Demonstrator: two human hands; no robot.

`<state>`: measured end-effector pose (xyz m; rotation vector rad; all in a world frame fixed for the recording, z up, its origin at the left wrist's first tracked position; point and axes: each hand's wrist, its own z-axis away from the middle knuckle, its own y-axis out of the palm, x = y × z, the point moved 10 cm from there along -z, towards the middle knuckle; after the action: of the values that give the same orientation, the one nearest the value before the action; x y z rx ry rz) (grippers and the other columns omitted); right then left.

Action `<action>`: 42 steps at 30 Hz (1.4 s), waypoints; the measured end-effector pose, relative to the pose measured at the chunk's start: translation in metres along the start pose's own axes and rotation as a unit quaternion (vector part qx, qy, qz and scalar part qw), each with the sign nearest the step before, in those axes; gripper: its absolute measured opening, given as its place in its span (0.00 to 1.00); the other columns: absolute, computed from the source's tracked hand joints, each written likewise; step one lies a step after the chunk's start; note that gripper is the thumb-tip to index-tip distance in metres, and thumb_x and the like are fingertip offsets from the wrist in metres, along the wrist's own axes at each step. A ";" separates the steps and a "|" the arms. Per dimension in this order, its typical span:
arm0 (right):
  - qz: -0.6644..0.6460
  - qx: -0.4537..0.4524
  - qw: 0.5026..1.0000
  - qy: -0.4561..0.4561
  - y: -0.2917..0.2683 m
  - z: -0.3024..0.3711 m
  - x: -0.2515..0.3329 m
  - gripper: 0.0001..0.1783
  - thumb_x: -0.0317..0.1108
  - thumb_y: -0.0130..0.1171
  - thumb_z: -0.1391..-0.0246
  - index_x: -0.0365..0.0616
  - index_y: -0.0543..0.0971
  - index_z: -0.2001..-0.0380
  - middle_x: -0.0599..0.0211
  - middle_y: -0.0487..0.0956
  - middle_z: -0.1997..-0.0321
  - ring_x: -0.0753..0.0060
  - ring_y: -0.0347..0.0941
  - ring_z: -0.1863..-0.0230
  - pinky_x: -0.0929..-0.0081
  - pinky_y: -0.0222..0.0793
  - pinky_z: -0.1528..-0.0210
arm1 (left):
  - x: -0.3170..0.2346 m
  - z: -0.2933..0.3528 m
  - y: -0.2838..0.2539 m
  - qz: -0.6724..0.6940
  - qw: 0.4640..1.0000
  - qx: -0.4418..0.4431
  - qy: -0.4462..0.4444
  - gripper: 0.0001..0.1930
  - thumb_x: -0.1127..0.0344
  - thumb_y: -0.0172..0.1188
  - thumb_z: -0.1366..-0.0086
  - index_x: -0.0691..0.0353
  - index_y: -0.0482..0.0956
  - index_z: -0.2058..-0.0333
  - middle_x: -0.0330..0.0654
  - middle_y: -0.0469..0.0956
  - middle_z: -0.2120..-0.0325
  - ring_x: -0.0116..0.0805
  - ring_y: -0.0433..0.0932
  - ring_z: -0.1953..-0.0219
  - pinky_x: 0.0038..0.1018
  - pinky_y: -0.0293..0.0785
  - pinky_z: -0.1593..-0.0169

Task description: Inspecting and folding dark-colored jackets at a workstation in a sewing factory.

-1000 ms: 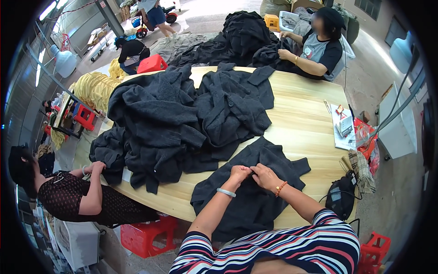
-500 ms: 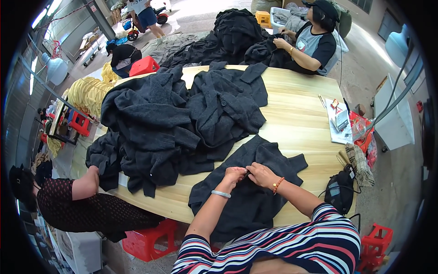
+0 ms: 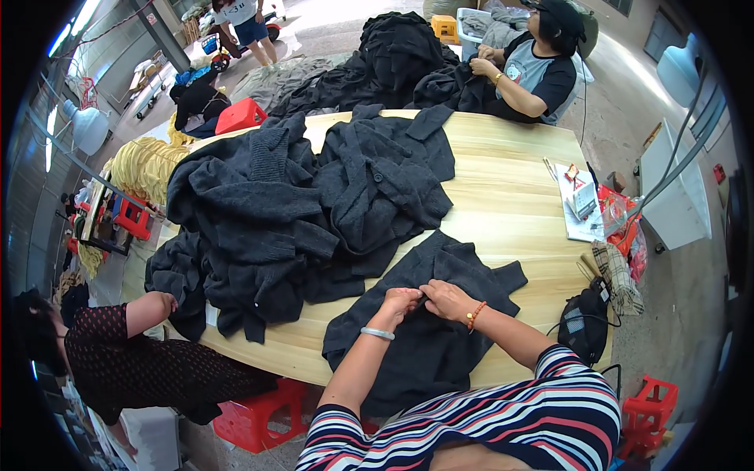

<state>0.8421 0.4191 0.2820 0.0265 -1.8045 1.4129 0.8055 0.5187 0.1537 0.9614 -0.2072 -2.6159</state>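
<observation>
A dark grey knitted garment [image 3: 440, 353] lies spread on the near part of the wooden table, partly hanging toward my body. My left hand [image 3: 400, 303], with a pale bangle at its wrist, pinches a fold of it. Close against it, my right hand [image 3: 448, 300], wearing an orange bead bracelet, grips the same fold with bent fingers. What lies right between the fingertips is too small to make out. Left of my hands is a heap of similar dark knits [image 3: 251, 204]. Beside that heap, another dark garment [image 3: 385, 177] shows a button.
A black mesh bag [image 3: 585, 322] and a folded checked cloth [image 3: 616, 279] sit at the table's right edge, near a white board [image 3: 580, 202] with small items. Co-workers are at the left and far edges. Red stools [image 3: 263, 416] stand beside the table.
My hands stay together on the fold with hardly any shift. The co-worker at the left has turned, one arm now reaching low beside the stool. Beyond the table, the standing person has moved slightly right.
</observation>
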 end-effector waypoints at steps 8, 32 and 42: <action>-0.017 0.008 0.999 0.039 0.002 0.001 -0.027 0.18 0.34 0.57 0.47 0.37 0.78 0.55 0.51 0.76 0.62 0.47 0.76 0.56 0.58 0.74 0.52 | -0.054 0.050 0.032 -0.339 0.882 0.034 0.326 0.15 0.73 0.64 0.41 0.68 0.81 0.54 0.44 0.81 0.63 0.34 0.82 0.60 0.28 0.77 0.53; -0.026 0.016 0.999 0.045 0.001 0.000 -0.017 0.09 0.35 0.58 0.44 0.41 0.78 0.64 0.53 0.79 0.63 0.45 0.77 0.60 0.55 0.74 0.58 | -0.062 0.055 0.012 -0.346 0.827 -0.087 0.434 0.05 0.72 0.56 0.35 0.64 0.80 0.65 0.51 0.81 0.68 0.49 0.82 0.64 0.35 0.76 0.60; 0.046 0.029 0.989 0.134 -0.028 0.067 -0.074 0.07 0.34 0.59 0.44 0.42 0.79 0.66 0.58 0.75 0.62 0.50 0.77 0.59 0.58 0.74 0.56 | -0.090 0.082 0.024 -0.511 0.701 -0.243 0.433 0.09 0.62 0.67 0.42 0.59 0.77 0.70 0.46 0.79 0.71 0.49 0.78 0.65 0.40 0.73 0.62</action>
<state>0.8660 0.3212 0.2578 -0.2109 -1.5600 1.4582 0.8231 0.5311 0.2758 2.3557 1.5690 -2.2549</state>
